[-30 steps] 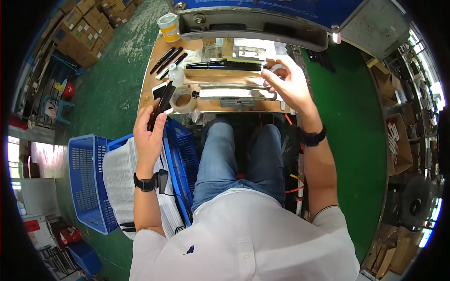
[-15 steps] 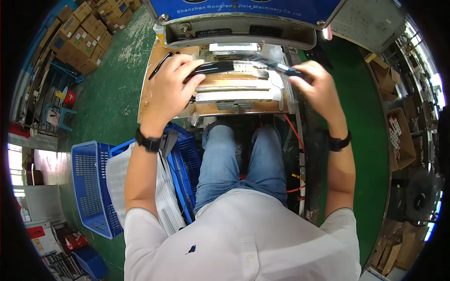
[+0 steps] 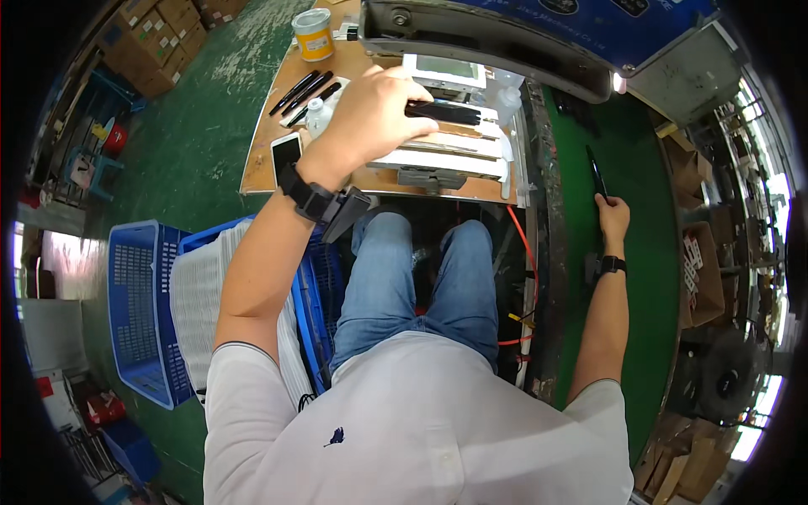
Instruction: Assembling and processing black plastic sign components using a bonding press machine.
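My left hand (image 3: 380, 116) is closed around one end of a glossy black strip-shaped part (image 3: 450, 113), which lies along the pale fixture (image 3: 454, 158) on the bench. Its fingertips rest at the near side of that part. Out to the right, my right hand (image 3: 614, 219) pinches the lower end of a slim, glossy black strip (image 3: 597, 171). That strip points away from me over a long green surface (image 3: 581, 278). Several similar black strips (image 3: 307, 94) lie at the bench's left side.
A blue machine head (image 3: 555, 34) overhangs the bench. Left of the fixture are a yellow-and-white tin (image 3: 315, 38), a clear bottle (image 3: 318, 118) and a phone (image 3: 287, 155). Blue crates (image 3: 139, 311) and white sheets (image 3: 198, 295) stand at my left. A red hose (image 3: 526, 240) hangs by the bench.
My right hand has left the fixture, moving right and nearer me with a black strip. My left hand has shifted right along the fixture. The whole view has turned somewhat.
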Motion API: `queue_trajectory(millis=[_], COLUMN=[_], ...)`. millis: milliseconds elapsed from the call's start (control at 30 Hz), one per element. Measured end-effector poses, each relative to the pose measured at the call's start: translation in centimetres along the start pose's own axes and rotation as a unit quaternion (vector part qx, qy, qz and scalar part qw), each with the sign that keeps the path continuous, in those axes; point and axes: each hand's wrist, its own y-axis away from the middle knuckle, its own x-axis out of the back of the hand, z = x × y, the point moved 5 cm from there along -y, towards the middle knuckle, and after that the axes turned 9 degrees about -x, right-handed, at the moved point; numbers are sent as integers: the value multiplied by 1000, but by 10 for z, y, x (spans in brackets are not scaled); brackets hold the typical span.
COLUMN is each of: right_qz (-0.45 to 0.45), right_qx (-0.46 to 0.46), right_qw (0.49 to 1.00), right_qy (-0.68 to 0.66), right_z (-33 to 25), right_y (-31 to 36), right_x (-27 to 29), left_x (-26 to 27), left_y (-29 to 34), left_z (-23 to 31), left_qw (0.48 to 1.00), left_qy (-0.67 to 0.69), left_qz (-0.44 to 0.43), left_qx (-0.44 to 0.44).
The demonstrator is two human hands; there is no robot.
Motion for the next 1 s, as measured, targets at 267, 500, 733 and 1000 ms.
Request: queue_trajectory(millis=[267, 500, 733, 1000], right_qz=[24, 0, -19, -332], right_qx=[14, 38, 167, 255], right_qw=[998, 997, 985, 865], right_qy=[62, 68, 35, -278], right_z=[-13, 0, -63, -238], right_y=[12, 4, -11, 87], right_x=[-9, -4, 13, -13], left_x=[-59, -75, 18, 110], left_y=[24, 50, 175, 503], left_z=[73, 201, 110, 94], left_qw=[971, 912, 993, 792], left_qy=[-238, 134, 42, -152], left_qz=[21, 14, 101, 232], left_qx=[-26, -388, -45, 544])
